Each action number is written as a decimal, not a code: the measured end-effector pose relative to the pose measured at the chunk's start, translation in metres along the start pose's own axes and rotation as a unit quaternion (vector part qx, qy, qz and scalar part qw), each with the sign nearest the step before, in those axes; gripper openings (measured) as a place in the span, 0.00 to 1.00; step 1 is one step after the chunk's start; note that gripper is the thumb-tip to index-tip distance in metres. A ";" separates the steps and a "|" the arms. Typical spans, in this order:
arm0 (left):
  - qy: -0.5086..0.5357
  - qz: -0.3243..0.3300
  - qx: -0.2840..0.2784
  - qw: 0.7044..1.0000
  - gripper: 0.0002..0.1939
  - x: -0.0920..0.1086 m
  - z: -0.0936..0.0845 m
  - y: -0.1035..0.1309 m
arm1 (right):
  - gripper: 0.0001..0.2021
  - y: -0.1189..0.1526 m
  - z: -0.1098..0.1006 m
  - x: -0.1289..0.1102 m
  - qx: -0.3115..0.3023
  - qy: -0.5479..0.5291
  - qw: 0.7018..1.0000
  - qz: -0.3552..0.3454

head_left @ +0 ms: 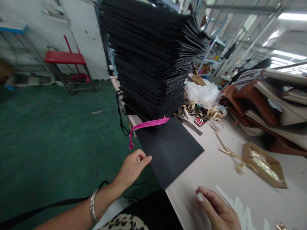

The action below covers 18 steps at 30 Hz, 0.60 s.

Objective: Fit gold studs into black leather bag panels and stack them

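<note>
Panel (172, 150), black and four-sided, lies flat along the edge of the pale table (187, 180). At its 8 o'clock is the left hand (133, 167), fingers curled and thumb tip at the panel's edge; whether it pinches that edge I cannot tell. At 5 o'clock the right hand (218, 207) is over the table, apart from the panel, thumb and fingers drawn close; whether anything sits between them is unclear.

At the panel's 11 o'clock a pink strip (151, 123) runs across the foot of a tall black stack (146, 60), one end drooping past the table's edge. The stack rises toward 12 o'clock, its layers uneven at the side. A dark tool (190, 125) lies at 1 o'clock, with a clear plastic bag (203, 91) beyond.

Brown-and-cream goods (275, 105) are piled at 2 o'clock. At 3 o'clock stands a cardboard tray (247, 151) of shiny gold bits; white strips (237, 204) lie at 4 o'clock, beside the right hand. Far off at 10 o'clock, a red-topped stool (66, 58) stands on green floor (59, 127).
</note>
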<state>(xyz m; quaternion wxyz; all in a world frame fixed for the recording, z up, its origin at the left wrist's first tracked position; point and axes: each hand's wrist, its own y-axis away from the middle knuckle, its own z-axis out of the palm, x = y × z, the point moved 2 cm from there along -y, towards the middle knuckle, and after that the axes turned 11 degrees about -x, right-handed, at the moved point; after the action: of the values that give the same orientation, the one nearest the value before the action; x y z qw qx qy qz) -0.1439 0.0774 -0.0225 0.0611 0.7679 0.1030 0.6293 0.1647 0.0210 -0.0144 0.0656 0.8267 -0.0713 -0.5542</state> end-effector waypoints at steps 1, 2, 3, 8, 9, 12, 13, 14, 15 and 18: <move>0.003 0.002 -0.004 1.000 0.18 0.001 0.001 0.001 | 0.20 -0.004 0.002 -0.007 -0.012 0.021 1.000 -0.018; 0.007 0.001 -0.011 1.000 0.18 0.001 0.002 0.003 | 0.19 -0.009 0.005 -0.015 -0.028 0.045 0.998 -0.038; 0.014 -0.002 -0.019 1.000 0.18 0.002 0.002 0.004 | 0.18 -0.016 0.010 -0.024 -0.044 0.070 0.995 -0.061; 0.059 -0.022 -0.054 0.997 0.17 0.004 0.005 0.011 | 0.12 -0.061 0.047 -0.063 -0.056 0.216 0.952 -0.209; 0.066 -0.025 -0.057 0.996 0.16 0.004 0.005 0.012 | 0.11 -0.069 0.054 -0.068 -0.054 0.256 0.935 -0.239; 0.091 -0.040 -0.079 0.992 0.17 0.004 0.005 0.014 | 0.11 -0.082 0.068 -0.073 -0.076 0.360 0.881 -0.299; 0.101 -0.046 -0.090 0.990 0.18 0.004 0.005 0.015 | 0.11 -0.082 0.068 -0.072 -0.086 0.382 0.868 -0.306; 0.112 -0.053 -0.101 0.987 0.19 0.004 0.005 0.015 | 0.10 -0.080 0.067 -0.070 -0.094 0.399 0.859 -0.308; 0.123 -0.059 -0.111 0.984 0.19 0.003 0.006 0.017 | 0.10 -0.077 0.064 -0.068 -0.099 0.408 0.855 -0.305; 0.149 -0.077 -0.132 0.977 0.21 0.004 0.012 0.023 | 0.09 -0.057 0.052 -0.057 -0.116 0.396 0.864 -0.288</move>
<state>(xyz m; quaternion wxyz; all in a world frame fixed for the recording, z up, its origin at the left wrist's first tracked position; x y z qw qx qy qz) -0.1295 0.0568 -0.0159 0.1943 0.6405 0.0858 0.7380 0.0981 0.0864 0.0073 0.0213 0.9468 0.2665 -0.1790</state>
